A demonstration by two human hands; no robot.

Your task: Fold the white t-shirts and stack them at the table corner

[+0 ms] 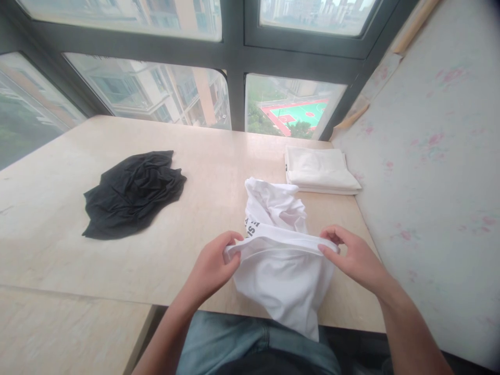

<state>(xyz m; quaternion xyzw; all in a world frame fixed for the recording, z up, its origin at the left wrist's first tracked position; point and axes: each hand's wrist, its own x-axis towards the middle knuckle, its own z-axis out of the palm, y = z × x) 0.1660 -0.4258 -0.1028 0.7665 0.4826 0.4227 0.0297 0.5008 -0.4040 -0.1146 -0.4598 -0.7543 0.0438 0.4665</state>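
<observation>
A white garment with black lettering (279, 250) lies bunched at the near edge of the pale table (203, 172), part of it hanging over the edge toward my lap. My left hand (214, 265) is closed, pinching the garment's edge at its left end. At the right end of that same edge my right hand (349, 255) pinches it too. The edge is stretched between both hands.
A crumpled black garment (133, 192) lies at the table's left middle. A neatly folded white cloth stack (318, 169) sits at the back right by the wall (429, 156). Large windows run behind the table.
</observation>
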